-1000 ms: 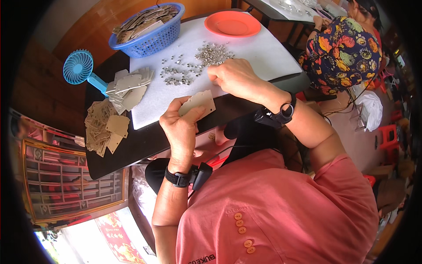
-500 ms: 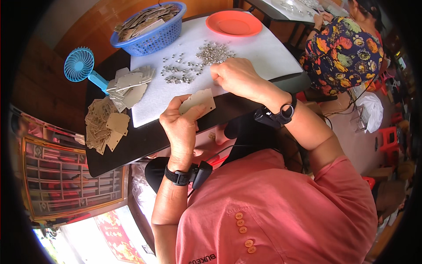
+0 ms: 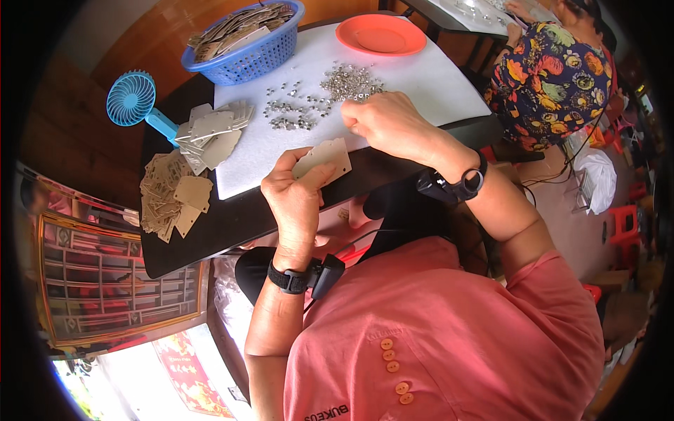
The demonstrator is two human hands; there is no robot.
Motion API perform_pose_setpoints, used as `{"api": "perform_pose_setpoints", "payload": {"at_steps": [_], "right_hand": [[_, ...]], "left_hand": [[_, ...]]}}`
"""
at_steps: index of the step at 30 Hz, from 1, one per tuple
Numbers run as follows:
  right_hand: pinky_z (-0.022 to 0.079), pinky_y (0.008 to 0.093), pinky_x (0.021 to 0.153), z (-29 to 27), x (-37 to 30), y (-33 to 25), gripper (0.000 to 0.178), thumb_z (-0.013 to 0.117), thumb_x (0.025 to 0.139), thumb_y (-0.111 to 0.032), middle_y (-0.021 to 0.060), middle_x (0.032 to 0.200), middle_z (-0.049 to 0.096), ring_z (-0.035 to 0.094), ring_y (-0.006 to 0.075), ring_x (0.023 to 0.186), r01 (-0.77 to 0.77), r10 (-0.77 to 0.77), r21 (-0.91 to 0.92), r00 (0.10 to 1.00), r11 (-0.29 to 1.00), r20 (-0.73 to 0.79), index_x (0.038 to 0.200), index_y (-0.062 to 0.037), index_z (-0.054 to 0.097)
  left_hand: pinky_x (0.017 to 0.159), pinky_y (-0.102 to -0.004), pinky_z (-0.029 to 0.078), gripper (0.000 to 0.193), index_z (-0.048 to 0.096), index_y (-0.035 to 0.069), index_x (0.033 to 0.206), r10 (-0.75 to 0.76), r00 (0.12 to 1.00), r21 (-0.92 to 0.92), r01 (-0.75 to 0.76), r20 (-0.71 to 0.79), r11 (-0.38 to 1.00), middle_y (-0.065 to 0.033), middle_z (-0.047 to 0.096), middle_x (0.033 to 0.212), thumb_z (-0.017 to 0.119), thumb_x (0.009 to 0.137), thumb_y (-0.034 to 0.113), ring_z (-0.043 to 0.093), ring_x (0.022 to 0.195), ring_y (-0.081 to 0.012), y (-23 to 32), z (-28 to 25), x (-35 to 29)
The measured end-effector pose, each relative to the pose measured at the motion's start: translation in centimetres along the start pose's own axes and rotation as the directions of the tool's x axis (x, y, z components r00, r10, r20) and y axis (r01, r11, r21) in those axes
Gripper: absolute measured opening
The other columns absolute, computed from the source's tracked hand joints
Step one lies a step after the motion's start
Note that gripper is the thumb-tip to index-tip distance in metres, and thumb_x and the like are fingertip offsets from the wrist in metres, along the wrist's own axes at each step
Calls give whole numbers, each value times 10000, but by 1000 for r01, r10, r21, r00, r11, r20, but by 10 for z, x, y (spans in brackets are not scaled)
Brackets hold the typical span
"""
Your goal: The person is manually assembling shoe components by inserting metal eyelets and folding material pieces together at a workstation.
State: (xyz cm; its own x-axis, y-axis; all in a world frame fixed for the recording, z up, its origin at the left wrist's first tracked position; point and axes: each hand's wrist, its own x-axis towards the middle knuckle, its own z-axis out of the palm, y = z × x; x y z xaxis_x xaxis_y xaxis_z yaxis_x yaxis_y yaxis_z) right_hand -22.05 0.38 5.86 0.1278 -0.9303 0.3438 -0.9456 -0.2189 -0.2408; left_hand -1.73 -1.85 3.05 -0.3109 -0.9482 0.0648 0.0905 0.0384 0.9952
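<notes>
- Left hand [image 3: 291, 193], just left of center: thumb and fingers pinch a pale card [image 3: 324, 160].
- Right hand [image 3: 393, 121], above center: fingers curled; I cannot tell whether they grip anything.
- Upper center: small silvery pieces [image 3: 347, 81] scattered on a white sheet [image 3: 439, 81].

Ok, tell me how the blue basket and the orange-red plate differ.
The basket is blue, the plate orange-red. The basket is deep with perforated walls; the plate is shallow with a plain rim. The basket is heaped with brownish flat pieces, while the plate's inside shows. Both are rounded and stand toward the table's far side.
</notes>
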Motion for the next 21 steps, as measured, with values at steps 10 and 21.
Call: {"api": "perform_pose_setpoints", "payload": {"at_steps": [10, 21], "right_hand": [[461, 353, 548, 24, -12, -28, 73, 657, 896, -72, 97, 722, 627, 610, 277, 606, 175, -67, 345, 951, 922, -303, 908, -59, 587], [442, 228, 661, 28, -21, -34, 52, 666, 913, -16, -29, 805, 604, 514, 43, 732, 19, 166, 823, 976, 567, -137, 918, -12, 614]], "left_hand": [[443, -196, 369, 208, 708, -18, 998, -27, 999, -24, 28, 29, 999, -16, 650, 677, 735, 792, -7, 484, 486, -35, 1, -5, 1], [488, -202, 379, 239, 691, -36, 1013, -8, 999, -119, 14, 50, 993, -21, 642, 726, 758, 784, -32, 499, 551, -53, -6, -12, -4]]}}
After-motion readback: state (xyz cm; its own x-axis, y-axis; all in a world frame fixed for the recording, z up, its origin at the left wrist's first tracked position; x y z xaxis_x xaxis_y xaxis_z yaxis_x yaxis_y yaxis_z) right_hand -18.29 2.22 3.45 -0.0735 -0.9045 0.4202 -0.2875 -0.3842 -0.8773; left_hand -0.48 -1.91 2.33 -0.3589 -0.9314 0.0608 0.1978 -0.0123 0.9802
